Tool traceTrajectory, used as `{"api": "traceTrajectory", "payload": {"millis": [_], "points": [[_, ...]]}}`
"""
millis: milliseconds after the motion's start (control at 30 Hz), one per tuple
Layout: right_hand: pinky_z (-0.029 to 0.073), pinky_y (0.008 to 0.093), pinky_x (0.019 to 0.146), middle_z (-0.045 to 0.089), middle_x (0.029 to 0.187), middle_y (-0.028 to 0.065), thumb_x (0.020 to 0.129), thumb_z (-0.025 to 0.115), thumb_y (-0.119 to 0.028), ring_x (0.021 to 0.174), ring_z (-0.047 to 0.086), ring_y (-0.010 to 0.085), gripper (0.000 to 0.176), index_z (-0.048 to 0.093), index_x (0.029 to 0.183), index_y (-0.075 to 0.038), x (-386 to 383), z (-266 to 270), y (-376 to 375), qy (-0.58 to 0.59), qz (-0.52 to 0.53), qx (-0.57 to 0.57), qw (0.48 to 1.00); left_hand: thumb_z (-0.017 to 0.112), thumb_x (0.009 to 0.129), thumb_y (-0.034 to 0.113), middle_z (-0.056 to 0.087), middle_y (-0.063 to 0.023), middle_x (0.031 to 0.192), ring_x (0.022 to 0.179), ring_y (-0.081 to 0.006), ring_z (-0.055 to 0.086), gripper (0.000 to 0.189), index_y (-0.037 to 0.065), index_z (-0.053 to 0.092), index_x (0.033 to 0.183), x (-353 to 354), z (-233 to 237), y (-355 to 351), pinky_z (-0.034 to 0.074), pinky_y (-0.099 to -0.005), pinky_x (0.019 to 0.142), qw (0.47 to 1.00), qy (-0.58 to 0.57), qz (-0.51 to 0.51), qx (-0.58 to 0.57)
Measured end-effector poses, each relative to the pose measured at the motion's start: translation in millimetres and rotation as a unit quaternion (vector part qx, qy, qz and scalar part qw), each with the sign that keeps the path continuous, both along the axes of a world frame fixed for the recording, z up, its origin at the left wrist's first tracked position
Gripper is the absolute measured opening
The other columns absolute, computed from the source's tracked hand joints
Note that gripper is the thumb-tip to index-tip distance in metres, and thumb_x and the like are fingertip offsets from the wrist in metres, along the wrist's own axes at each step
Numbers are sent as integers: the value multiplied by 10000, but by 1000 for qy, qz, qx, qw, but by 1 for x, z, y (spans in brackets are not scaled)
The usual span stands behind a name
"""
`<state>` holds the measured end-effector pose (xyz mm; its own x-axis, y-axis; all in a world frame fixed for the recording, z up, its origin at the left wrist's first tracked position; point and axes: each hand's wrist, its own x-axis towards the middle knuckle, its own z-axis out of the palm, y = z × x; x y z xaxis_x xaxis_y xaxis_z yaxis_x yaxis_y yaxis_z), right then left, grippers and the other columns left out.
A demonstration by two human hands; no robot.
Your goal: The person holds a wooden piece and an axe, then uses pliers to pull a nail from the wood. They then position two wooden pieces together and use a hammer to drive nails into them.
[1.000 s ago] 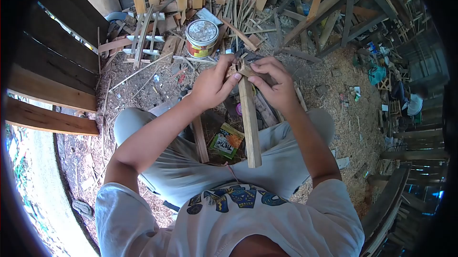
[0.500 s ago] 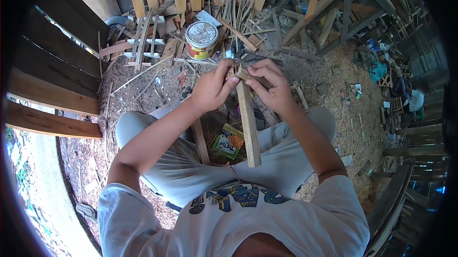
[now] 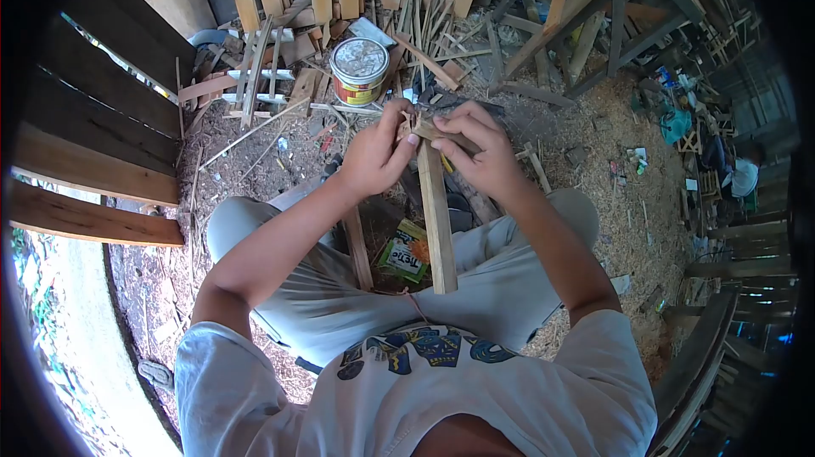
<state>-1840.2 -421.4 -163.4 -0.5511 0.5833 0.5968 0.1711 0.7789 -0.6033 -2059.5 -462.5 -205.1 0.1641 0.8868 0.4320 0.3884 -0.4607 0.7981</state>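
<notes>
A pale wooden bar (image 3: 437, 224) slants over my lap, its near end in mid-air and its far end between my two hands. Across that far end lies a short wooden piece (image 3: 429, 129). My left hand (image 3: 376, 157) is closed, thumb and fingers pinching the wood at the joint from the left. From the right, the thumb and fingers of my right hand (image 3: 480, 150) pinch the short piece. My fingers partly hide how the two pieces meet. Below them, a green packet (image 3: 404, 252) rests between my legs, beside another wooden strip (image 3: 357, 251).
Ahead stands a lidded paint bucket (image 3: 358, 71) among scrap wood. Slatted boards (image 3: 93, 219) line the left side, and leaning timber (image 3: 586, 16) fills the back right. Sawdust covers the floor (image 3: 632, 228). Another person (image 3: 743, 177) is at the far right.
The near end of the wooden bar has swung slightly left. My right hand has shifted a little left with the short piece, and both hands keep their hold.
</notes>
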Motion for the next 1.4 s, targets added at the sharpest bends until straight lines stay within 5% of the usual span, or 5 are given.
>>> {"api": "traceTrajectory", "payload": {"millis": [167,367,567,633,1400], "points": [[524,346,779,615,987,120,883,778,-67,885,645,267,250,689,1101,16,-13,10,15,-15,5,3,1000,562,936,140,633,-265,910,865,-481,654,363,36,432,1259,-13,3,12,506,-486,744,1000,-8,8,18],[531,370,785,621,972,118,899,770,-139,882,652,288,267,706,1129,-19,-65,38,61,-21,50,119,991,531,1010,144,537,-2,970,878,-88,518,235,45,454,1209,-59,22,39,473,-290,787,984,-153,-56,-71],[515,338,801,632,996,97,923,756,-132,903,656,244,246,709,1128,-5,-142,13,78,-55,124,68,988,463,1013,153,555,-47,1348,1198,-128,533,567,81,298,1551,-143,-11,42,432,-317,1030,975,-116,-54,-180],[516,350,797,633,999,106,916,762,-139,901,657,263,249,713,1120,-4,-171,-20,81,-37,161,43,985,505,1000,139,559,-3,1062,871,-77,495,458,66,376,1433,-156,-34,24,438,-260,759,955,-229,-16,-186],[521,407,814,607,990,45,824,791,-125,928,637,280,283,744,1103,-126,-257,-154,22,-157,212,-11,964,527,793,268,421,-130,1086,965,-203,416,434,52,353,1127,-196,-231,-55,386,-347,924,957,-231,172,-40]]}}
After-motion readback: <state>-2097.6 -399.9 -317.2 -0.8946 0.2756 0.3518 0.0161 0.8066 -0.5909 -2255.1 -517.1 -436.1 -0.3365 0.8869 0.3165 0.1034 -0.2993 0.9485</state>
